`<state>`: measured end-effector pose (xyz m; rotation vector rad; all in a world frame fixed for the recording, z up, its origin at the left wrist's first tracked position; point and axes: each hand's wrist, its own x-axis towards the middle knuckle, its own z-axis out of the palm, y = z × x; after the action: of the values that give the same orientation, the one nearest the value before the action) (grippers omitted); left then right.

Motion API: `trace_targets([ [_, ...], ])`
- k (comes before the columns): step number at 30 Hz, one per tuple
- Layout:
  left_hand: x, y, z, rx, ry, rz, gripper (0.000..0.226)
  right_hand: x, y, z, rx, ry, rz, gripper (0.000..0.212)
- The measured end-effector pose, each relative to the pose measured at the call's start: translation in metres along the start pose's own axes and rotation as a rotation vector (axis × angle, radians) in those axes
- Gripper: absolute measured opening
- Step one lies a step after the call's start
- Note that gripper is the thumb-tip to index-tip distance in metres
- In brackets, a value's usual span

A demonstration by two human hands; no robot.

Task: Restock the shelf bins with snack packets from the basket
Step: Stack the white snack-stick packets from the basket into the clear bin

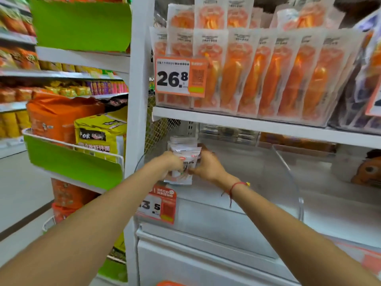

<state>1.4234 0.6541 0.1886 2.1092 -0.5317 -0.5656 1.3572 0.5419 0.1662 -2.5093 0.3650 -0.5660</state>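
Both my hands hold a stack of white snack packets [184,162] upright at the left end of a clear plastic shelf bin [237,182]. My left hand [171,162] grips the stack's left side. My right hand [206,164] grips its right side, with a red string on the wrist. The packets stand just inside the bin's left corner, below a white shelf [257,124]. The basket is out of view.
The bin above holds several orange snack packets [268,75] behind a 26.8 price tag [180,76]. A clear divider [288,174] bounds the bin on the right. An orange price tag [158,205] hangs on its front. Green-fronted racks with noodle bags [99,135] stand left.
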Motion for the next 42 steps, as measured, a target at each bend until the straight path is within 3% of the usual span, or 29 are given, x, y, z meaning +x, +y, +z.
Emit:
trace_targets([
  [2,0.017,-0.005,0.001,0.041,-0.062,-0.146,0.046,0.022,0.011,0.012,-0.065,-0.115,0.053,0.072],
  [5,0.038,-0.015,0.002,0.041,-0.122,-0.252,0.049,0.039,0.022,0.026,-0.063,-0.213,0.124,0.060],
  [11,0.049,-0.011,-0.002,0.190,-0.138,-0.210,0.042,0.055,0.032,0.033,0.098,-0.214,0.243,0.046],
  [15,0.025,0.001,-0.009,0.667,-0.084,-0.058,0.038,0.050,0.032,0.035,0.188,-0.194,0.298,0.051],
  [18,0.004,0.008,-0.011,1.132,0.068,0.273,0.034,0.047,0.028,0.039,0.337,-0.205,0.344,0.050],
  [20,0.001,0.007,-0.008,1.345,0.079,0.439,0.036,0.045,0.026,0.043,0.387,-0.178,0.368,0.051],
  [22,0.004,0.002,-0.007,1.558,0.040,0.514,0.042,0.043,0.024,0.045,0.407,-0.180,0.356,0.054],
  [25,0.012,-0.008,-0.008,1.788,0.004,0.523,0.050,0.040,0.019,0.046,0.492,-0.212,0.371,0.034],
  [28,0.010,-0.012,-0.015,1.857,-0.061,0.412,0.056,0.037,0.017,0.043,0.589,-0.238,0.481,0.033],
  [32,0.008,-0.014,-0.019,1.918,-0.143,0.313,0.059,0.038,0.016,0.052,0.205,-0.235,0.393,0.028],
  [35,0.009,-0.013,-0.016,1.911,-0.171,0.275,0.058,0.036,0.014,0.063,0.083,-0.454,0.314,0.033],
  [38,0.008,-0.011,-0.014,1.849,-0.161,0.262,0.058,0.032,0.018,0.057,0.190,-0.576,0.317,0.036],
  [42,0.006,-0.009,-0.013,1.823,-0.168,0.249,0.060,0.031,0.023,0.052,0.309,-0.579,0.378,0.048],
])
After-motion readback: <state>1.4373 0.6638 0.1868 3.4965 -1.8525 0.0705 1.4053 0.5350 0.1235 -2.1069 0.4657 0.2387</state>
